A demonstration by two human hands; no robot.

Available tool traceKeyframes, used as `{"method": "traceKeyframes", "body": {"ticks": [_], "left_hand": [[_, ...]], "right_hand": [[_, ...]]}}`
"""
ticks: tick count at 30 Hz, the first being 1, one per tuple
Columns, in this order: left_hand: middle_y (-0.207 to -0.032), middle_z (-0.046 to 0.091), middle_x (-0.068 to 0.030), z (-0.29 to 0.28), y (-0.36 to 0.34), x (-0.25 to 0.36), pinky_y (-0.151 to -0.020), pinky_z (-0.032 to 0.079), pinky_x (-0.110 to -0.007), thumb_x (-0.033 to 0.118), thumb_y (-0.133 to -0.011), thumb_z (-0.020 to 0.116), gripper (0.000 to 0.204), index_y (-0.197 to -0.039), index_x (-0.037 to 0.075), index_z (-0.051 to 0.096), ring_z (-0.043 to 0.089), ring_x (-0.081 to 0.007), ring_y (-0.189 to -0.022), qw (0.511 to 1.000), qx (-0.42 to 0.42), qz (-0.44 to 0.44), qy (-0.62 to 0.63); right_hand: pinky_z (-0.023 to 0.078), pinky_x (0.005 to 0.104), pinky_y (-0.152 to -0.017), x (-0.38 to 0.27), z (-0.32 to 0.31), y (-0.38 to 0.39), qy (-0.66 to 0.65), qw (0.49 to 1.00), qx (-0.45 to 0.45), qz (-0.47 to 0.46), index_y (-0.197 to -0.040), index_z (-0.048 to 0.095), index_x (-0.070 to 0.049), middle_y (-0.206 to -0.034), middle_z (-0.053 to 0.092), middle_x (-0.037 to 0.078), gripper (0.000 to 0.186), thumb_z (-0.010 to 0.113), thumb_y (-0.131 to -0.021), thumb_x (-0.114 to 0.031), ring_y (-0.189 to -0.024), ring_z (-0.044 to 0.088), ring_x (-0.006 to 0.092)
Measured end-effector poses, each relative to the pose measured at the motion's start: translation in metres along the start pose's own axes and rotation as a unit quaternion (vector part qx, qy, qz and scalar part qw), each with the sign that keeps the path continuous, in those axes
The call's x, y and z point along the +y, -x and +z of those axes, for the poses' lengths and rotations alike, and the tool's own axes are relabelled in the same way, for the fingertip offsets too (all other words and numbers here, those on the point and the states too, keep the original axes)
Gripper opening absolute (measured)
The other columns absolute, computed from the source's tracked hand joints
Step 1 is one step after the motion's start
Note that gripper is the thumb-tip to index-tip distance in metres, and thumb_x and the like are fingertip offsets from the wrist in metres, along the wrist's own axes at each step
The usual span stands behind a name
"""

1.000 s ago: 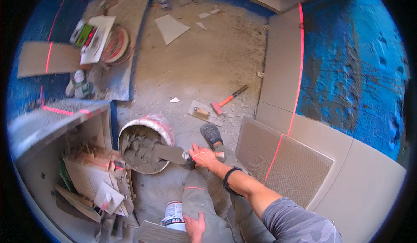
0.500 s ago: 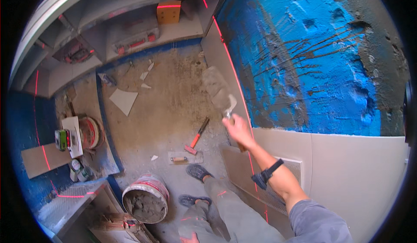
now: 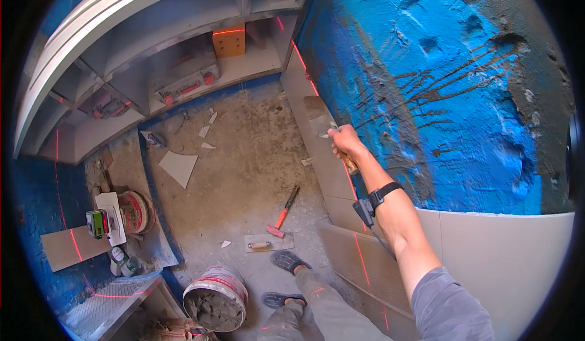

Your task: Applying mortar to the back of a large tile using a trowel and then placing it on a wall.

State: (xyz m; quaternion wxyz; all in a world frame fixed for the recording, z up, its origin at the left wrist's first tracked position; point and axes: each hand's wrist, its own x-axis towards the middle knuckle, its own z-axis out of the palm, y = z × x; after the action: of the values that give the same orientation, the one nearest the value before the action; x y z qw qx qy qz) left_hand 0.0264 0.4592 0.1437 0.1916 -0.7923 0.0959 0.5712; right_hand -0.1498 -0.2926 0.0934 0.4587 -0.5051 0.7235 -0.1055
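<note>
My right hand (image 3: 346, 141) is closed round the wooden handle of a trowel (image 3: 318, 122). The trowel's metal blade lies at the upper edge of the pale wall tiles (image 3: 297, 91), beside the blue wall (image 3: 378, 67). From this angle I cannot tell whether the blade touches them. Dark streaks and dents mark the blue surface, and a red laser line runs along the tile edge. My left hand is out of view. Near my feet stands a bucket (image 3: 233, 280) holding grey mortar.
On the floor lie a hammer (image 3: 284, 214), a flat plastering trowel (image 3: 283, 242) and a broken white tile piece (image 3: 178, 168). A large tile (image 3: 353, 256) leans by the right wall. Left stands a green laser level (image 3: 95, 223) by another bucket (image 3: 139, 212). Shelving (image 3: 177, 55) spans the far side.
My right hand has moved up and right with the trowel, from over the floor to the tile edge at the wall. The left hand has left the view. The view has shifted slightly.
</note>
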Motion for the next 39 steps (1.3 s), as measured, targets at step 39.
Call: {"method": "traceKeyframes", "body": {"ticks": [39], "left_hand": [[-0.150,0.038,-0.0264,0.020,0.000,0.000,-0.118,0.028,-0.043,0.063,-0.094,0.038,0.084,-0.146,-0.004,0.041,0.036,-0.0375,-0.142,0.998,-0.070,0.002,0.005]], "right_hand": [[0.052,0.0476,-0.084,0.033,0.183,0.196,0.088,0.975,-0.161,-0.127,-0.119,0.061,0.000,-0.099,0.066,0.028,0.046,0.061,-0.082,-0.028,-0.097,0.066,0.0427]]}}
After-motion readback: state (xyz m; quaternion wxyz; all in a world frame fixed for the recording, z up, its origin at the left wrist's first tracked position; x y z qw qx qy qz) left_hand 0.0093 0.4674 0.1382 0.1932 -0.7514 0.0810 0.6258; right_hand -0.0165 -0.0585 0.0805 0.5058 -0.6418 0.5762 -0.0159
